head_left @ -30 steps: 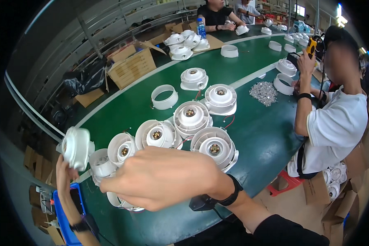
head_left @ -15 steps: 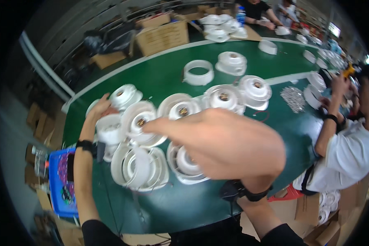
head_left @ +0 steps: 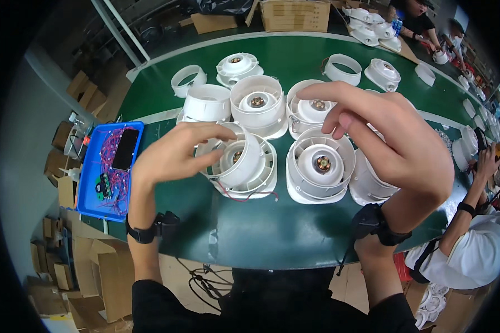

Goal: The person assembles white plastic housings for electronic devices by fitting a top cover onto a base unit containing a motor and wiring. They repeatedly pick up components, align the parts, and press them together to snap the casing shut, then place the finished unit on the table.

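My left hand [head_left: 175, 152] is at the near-left white fan-like housing [head_left: 266, 166], thumb and forefinger apart beside a loose white ring [head_left: 253, 152] tilted on it. A red-black wire hangs at that housing's front. My right hand [head_left: 400, 136] hovers with fingers bent but apart, nothing visible in them, above the neighbouring white housing [head_left: 322, 186], which has a ring around its hub and a brassy centre. The right hand partly hides another near-right housing [head_left: 369, 177]. Behind stand more white housings, among them one with a ring [head_left: 258, 89].
A blue tray [head_left: 83, 191] at left carries purplish wires, a green circuit board and a black phone-like slab. Loose white rings [head_left: 189, 89] and housings [head_left: 238, 75] lie farther back on the green table [head_left: 294, 50]. A co-worker [head_left: 461, 244] sits at right; cardboard boxes [head_left: 114, 266] stand lower left.
My left hand has come back from a far-left housing to the near-left ring. My right hand has moved off the middle housings toward the right. The view has shifted too.
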The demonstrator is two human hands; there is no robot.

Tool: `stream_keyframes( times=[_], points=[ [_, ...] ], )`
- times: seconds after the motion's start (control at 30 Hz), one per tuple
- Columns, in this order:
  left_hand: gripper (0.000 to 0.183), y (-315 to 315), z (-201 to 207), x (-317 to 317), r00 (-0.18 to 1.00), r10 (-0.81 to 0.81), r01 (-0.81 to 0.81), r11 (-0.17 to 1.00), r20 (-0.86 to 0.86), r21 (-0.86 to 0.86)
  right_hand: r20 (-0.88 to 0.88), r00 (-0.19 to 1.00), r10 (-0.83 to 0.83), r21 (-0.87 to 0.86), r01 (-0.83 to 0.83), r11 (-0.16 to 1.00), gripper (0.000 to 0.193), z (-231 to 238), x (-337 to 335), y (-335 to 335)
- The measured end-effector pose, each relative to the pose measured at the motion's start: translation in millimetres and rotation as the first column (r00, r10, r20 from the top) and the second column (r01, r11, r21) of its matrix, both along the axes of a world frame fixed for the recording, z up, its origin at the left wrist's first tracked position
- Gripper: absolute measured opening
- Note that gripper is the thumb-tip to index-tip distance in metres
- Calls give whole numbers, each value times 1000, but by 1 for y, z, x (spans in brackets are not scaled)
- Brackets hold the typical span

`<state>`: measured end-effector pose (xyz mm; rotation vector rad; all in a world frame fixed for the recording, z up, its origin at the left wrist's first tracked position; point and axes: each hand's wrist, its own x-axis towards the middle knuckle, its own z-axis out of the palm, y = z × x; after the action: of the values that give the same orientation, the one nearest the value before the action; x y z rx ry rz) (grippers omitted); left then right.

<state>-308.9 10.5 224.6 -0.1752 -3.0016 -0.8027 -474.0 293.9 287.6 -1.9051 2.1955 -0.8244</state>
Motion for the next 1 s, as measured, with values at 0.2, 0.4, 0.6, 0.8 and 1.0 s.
stream_keyframes(
  times=[0.2,0.4,0.6,0.8,1.0],
  points=[
    [56,-13,-18,1,987,12,-36,989,-162,-145,8,987,158,-27,-157,987,40,-10,13,-20],
    [55,-1,-40,-38,991,-130,133,978,27,-158,-69,985,160,-79,-165,983,39,-15,11,-20],
    [62,5,-46,-41,982,-152,169,972,115,-163,-29,993,119,-53,-120,991,39,-17,10,-25],
    [57,5,-30,-23,872,-158,155,987,462,46,-66,991,118,-110,-125,986,38,-22,10,-28],
    [48,-2,29,9,945,-312,295,943,100,157,-73,993,96,-45,-99,994,38,-15,14,-37]
  ],
)
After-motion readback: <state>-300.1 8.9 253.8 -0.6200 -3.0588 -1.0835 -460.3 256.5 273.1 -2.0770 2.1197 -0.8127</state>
